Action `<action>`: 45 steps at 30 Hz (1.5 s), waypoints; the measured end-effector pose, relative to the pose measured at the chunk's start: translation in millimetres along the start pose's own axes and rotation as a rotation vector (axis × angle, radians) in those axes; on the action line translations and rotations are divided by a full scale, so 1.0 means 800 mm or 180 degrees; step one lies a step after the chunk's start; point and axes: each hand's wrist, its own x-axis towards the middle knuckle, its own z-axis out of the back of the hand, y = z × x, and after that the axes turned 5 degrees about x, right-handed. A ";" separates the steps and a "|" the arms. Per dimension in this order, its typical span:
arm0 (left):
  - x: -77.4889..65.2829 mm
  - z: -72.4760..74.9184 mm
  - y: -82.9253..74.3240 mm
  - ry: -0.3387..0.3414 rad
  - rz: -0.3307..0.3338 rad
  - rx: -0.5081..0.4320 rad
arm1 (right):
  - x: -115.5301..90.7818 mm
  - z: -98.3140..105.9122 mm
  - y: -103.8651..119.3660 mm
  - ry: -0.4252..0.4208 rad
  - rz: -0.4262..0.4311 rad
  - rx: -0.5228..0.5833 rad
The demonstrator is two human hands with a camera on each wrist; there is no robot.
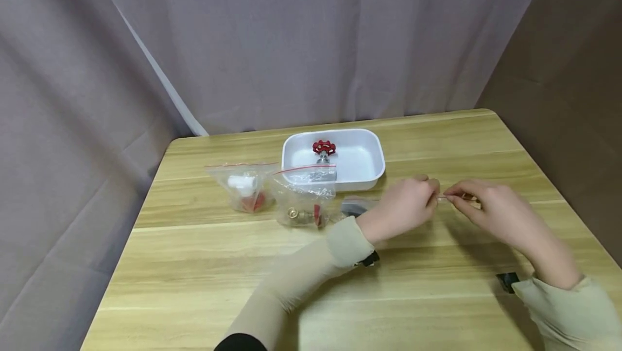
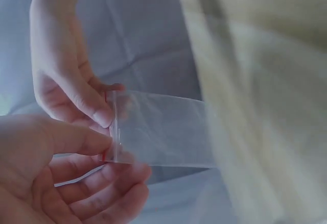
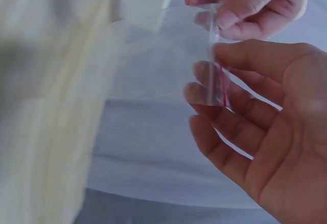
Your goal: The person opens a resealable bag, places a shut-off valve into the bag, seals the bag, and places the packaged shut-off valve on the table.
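Pinched along its red-lined zip edge, a clear bag [image 2: 163, 129] stretches between the left hand [image 1: 403, 202] and the right hand [image 1: 500, 210], thumb and fingers of both gripping it. Seen from the head, it shows me only a thin sliver, edge-on above the right part of the table [image 1: 170, 275]. The left wrist partly covers a small bag [image 1: 353, 208] whose dark contents I can't make out. A middle bag [image 1: 306, 191] with a brass piece overlaps the front of a white tray [image 1: 359, 159], veiling the lower part of a red-wheeled tap [image 1: 324, 148]; beside it, a cloudy bag [image 1: 245, 173] softens a white piece and a red one. Plain wood runs from the right hand to the table's right edge, and a broad stretch lies between the two sleeves.

From the left wrist, the left thumb hides part of the zip, the right forearm is cut off at the top, and the bag's bottom fades into blurred wood; whether they touch, I can't tell.

From the right wrist, the left hand is cut off at upper right, and fingertips show through the plastic. Grey cloth spreads below the bag, beside the table's smeared edge.
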 end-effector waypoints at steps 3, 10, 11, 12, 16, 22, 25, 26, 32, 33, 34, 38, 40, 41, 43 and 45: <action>-0.002 0.022 0.009 -0.0239 0.0061 -0.0008 | 0.014 0.006 0.011 -0.0262 0.0087 -0.0022; -0.011 0.049 0.036 -0.0543 0.0196 -0.0215 | 0.044 0.009 0.036 -0.0407 -0.0018 0.0036; -0.013 0.050 0.039 -0.0554 0.0201 -0.0240 | 0.047 0.008 0.039 -0.0427 0.0003 0.0027; -0.016 0.051 0.042 -0.0567 0.0199 -0.0251 | 0.050 0.006 0.041 -0.0457 0.0031 0.0017; -0.026 0.054 0.053 -0.0624 0.0213 -0.0261 | 0.060 0.001 0.049 -0.0539 0.0187 -0.0020; -0.039 0.061 0.064 -0.0662 0.0258 -0.0199 | 0.071 0.001 0.058 -0.0505 0.0235 -0.0030; -0.045 0.063 0.069 -0.0657 0.0282 -0.0185 | 0.076 0.001 0.061 -0.0462 0.0214 -0.0049; -0.047 0.064 0.071 -0.0663 0.0289 -0.0173 | 0.078 0.001 0.062 -0.0451 0.0214 -0.0052; -0.059 0.061 0.080 -0.0786 0.0241 -0.0182 | 0.086 -0.006 0.068 -0.0483 0.0340 0.0099; -0.061 0.061 0.082 -0.0831 0.0209 -0.0176 | 0.087 -0.007 0.069 -0.0505 0.0373 0.0137; -0.062 0.060 0.084 -0.0889 0.0161 -0.0172 | 0.088 -0.008 0.069 -0.0530 0.0401 0.0158; -0.066 0.058 0.090 -0.1110 -0.0104 -0.0100 | 0.090 -0.010 0.072 -0.0584 0.0499 0.0250; -0.068 0.057 0.093 -0.1192 -0.0221 -0.0072 | 0.090 -0.011 0.073 -0.0598 0.0533 0.0284; -0.069 0.057 0.094 -0.1227 -0.0266 -0.0046 | 0.090 -0.011 0.073 -0.0604 0.0543 0.0303; -0.071 0.057 0.095 -0.1285 -0.0324 -0.0003 | 0.091 -0.010 0.074 -0.0626 0.0559 0.0327; -0.071 0.057 0.095 -0.1327 -0.0342 0.0028 | 0.091 -0.010 0.074 -0.0639 0.0573 0.0347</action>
